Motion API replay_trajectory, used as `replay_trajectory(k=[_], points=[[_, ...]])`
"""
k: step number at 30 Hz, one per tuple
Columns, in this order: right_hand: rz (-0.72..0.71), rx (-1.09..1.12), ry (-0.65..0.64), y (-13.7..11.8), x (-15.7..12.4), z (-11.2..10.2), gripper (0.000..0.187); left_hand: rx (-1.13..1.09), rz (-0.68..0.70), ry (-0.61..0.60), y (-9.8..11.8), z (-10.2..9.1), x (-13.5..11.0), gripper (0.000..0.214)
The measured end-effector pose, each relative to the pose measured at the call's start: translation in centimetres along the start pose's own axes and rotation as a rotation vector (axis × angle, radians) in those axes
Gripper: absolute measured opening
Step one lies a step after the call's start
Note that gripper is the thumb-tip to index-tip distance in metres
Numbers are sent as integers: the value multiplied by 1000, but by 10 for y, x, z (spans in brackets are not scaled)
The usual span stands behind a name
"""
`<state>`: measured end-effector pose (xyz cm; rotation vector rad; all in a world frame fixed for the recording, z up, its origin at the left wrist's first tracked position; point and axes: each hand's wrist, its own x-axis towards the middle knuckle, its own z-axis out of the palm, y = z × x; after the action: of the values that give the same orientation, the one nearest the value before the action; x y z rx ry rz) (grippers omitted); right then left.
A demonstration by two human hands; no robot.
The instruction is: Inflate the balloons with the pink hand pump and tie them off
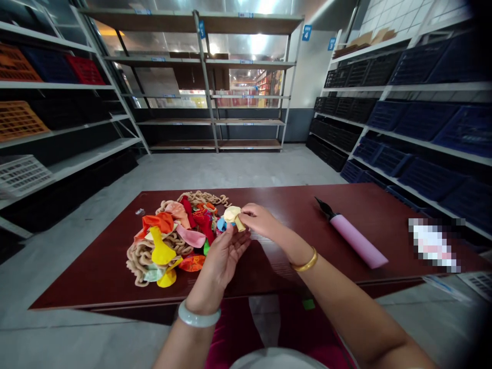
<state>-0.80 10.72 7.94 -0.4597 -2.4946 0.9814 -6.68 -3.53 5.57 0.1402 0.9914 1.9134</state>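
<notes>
Right fingers (250, 209) pinch a cream balloon (232, 213); left fingers (240, 244), held wide, lie at six o'clock; pump (357, 240) at three.

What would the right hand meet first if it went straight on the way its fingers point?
Beyond the cream balloon at its fingers, the right hand would probably meet the balloon heap first, though depth is hard to judge from one view.
</notes>
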Motion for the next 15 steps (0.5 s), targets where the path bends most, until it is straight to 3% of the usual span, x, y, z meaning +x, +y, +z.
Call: replay_trajectory(k=[4, 9, 12, 15], points=[[-63, -38, 35, 6, -20, -19, 23, -46, -56, -99, -14, 24, 7, 10], [-17, -155, 147, 24, -69, -61, 22, -162, -160, 4, -35, 49, 8, 15], [189, -450, 315, 50, -117, -97, 30, -292, -224, 48, -41, 55, 12, 22], [534, -774, 394, 85, -165, -128, 47, -402, -270, 27, -43, 62, 18, 23]])
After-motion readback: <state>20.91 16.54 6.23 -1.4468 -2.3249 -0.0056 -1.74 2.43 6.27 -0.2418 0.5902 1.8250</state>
